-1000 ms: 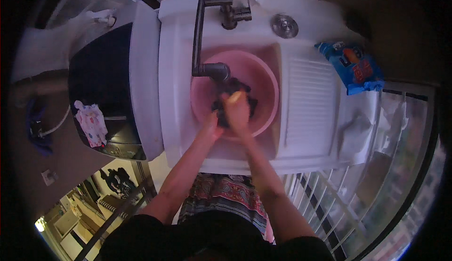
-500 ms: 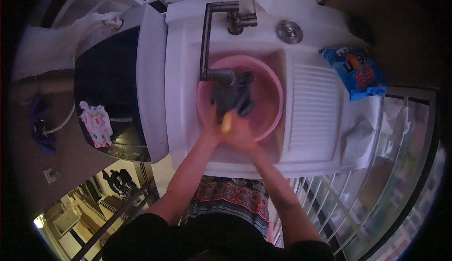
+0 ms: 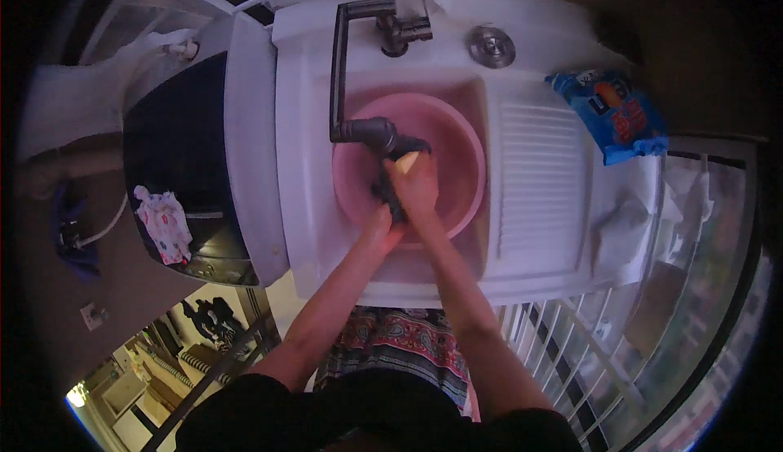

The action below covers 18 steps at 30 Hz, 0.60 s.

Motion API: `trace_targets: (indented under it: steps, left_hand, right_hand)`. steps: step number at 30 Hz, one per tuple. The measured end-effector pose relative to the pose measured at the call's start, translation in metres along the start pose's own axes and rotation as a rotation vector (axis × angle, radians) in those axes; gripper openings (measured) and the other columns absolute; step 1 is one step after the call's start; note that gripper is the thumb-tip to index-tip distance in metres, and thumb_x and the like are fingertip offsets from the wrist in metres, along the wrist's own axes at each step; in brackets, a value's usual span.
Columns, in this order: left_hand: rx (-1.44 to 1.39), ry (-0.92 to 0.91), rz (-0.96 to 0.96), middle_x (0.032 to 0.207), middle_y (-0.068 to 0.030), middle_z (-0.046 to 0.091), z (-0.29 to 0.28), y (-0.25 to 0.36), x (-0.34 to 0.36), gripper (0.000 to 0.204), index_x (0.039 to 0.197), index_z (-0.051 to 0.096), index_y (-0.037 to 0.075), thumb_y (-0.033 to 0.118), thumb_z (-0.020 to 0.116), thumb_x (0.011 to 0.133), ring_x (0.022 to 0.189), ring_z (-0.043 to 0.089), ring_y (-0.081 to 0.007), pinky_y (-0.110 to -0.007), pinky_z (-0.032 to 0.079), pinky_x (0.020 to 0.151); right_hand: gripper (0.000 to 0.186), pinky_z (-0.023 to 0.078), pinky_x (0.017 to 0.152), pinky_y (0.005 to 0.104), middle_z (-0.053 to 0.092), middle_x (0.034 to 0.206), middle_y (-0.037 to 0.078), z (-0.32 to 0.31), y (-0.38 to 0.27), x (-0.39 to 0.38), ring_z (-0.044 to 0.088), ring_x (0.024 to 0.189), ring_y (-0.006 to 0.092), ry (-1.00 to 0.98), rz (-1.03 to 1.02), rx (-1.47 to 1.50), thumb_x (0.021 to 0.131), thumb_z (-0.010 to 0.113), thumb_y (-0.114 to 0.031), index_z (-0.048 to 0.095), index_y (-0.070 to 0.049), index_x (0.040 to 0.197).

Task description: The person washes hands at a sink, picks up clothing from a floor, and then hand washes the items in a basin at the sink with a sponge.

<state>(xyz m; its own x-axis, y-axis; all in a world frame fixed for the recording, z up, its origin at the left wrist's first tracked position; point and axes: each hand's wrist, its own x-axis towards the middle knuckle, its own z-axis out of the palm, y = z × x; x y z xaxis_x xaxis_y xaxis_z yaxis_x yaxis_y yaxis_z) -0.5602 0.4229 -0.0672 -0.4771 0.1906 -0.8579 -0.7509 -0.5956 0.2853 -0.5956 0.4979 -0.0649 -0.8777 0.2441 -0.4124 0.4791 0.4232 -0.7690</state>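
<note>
A pink basin [image 3: 469, 167] sits in the white sink [image 3: 408, 277], with both my hands inside it. My right hand [image 3: 419, 189] is closed on a yellow bar of soap [image 3: 407, 162], pressed against a wet dark cloth [image 3: 390, 199]. Lower in the basin, my left hand [image 3: 382, 230] grips the near end of that cloth; its fingers are partly hidden. The cloth stretches from there up under the soap, toward the spout of the dark faucet [image 3: 338, 77].
Right of the basin lies a ribbed washboard surface [image 3: 538, 183]. A blue detergent bag [image 3: 616, 118] rests at the far right, and a metal drain strainer [image 3: 492, 47] behind the basin. At left stands a dark-topped washing machine [image 3: 183, 158] with a patterned cloth [image 3: 165, 225] on it.
The soap has moved up and slightly right in my right hand, onto the cloth. My hands have drawn apart, and the bunched cloth is now stretched between them.
</note>
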Motion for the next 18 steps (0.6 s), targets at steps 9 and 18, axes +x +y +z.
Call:
trace_targets:
  steps: [9,18]
  left_hand:
    - [0.220,-0.028,0.025,0.103,-0.0054,0.057,-0.019,0.012,-0.004,0.028,0.114,0.047,0.009,0.016,0.046,0.087,0.090,0.057,-0.0171,-0.038,0.048,0.078]
    - [0.224,-0.044,0.120,0.105,-0.0055,0.056,-0.070,-0.003,0.025,0.031,0.114,0.048,0.006,0.005,0.046,0.083,0.091,0.057,-0.0167,-0.032,0.047,0.078]
  right_hand:
    - [0.032,0.044,0.065,0.0374,0.056,0.080,0.015,-0.021,0.006,0.007,0.057,0.074,0.0336,0.291,-0.105,0.357,0.074,0.064,-0.020,0.047,-0.003,0.095]
    - [0.031,0.043,0.070,0.0341,0.057,0.079,0.012,-0.033,-0.094,0.038,0.056,0.077,0.0251,-0.432,-0.568,0.382,0.076,0.062,-0.027,0.050,-0.001,0.090]
